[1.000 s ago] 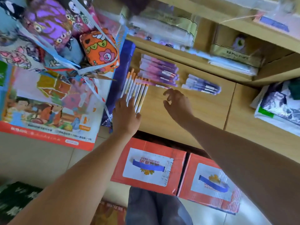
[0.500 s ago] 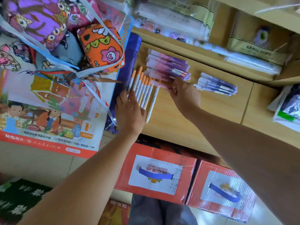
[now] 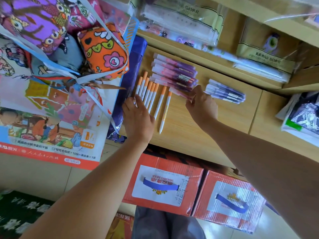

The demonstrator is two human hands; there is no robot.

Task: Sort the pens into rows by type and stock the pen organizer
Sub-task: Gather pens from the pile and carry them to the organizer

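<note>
Orange-capped pens (image 3: pixel 148 88) lie in a row on the wooden shelf (image 3: pixel 189 135). Left hand (image 3: pixel 138 118) rests flat, fingers straight, on the row's near ends. Right of the row, right hand (image 3: pixel 202 104) pinches one pink pen (image 3: pixel 179 93) beside the pink pen stack (image 3: pixel 174 73). Purple pens (image 3: pixel 224 92) lie farther right.

Pale wooden surface (image 3: pixel 198 135), row of orange-capped white pens (image 3: pixel 148 94) at left, pink pens (image 3: pixel 174 73) stacked behind, purple pens (image 3: pixel 224 92) at right.

One view only — a wide-angle head camera looking steeply down and forward, close over the front edge of the shelf (image 3: pixel 189 135); floor (image 3: pixel 34 173) and boxes (image 3: pixel 164 183) fill the frame's bottom.
</note>
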